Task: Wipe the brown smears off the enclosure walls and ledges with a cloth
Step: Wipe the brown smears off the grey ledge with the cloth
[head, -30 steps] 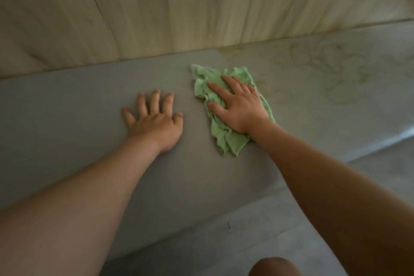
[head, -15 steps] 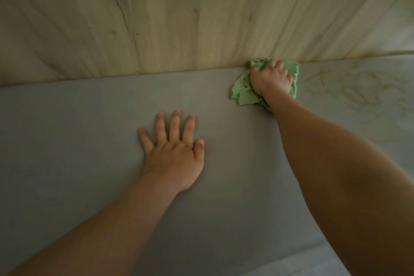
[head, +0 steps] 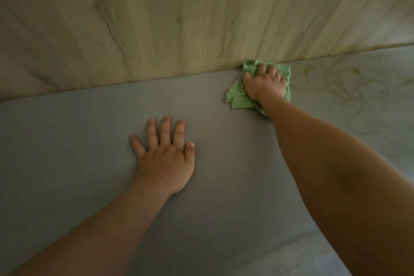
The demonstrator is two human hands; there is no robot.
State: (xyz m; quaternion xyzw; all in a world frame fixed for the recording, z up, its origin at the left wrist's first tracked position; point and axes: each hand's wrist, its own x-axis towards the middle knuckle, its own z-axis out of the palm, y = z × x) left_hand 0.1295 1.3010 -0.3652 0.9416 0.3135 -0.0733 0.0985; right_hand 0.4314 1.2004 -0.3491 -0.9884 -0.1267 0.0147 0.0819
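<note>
Two surfaces meet at a seam: a flat grey ledge (head: 67,152) under a pale wood-grain wall panel (head: 156,18). Brown smears (head: 336,87) mark the grey on the right. The right hand (head: 264,84) grips a crumpled green cloth (head: 237,98) at the seam, fingers curled; the left hand (head: 163,161) lies flat, fingers spread. A second ago the cloth lay flat, lower down.
</note>
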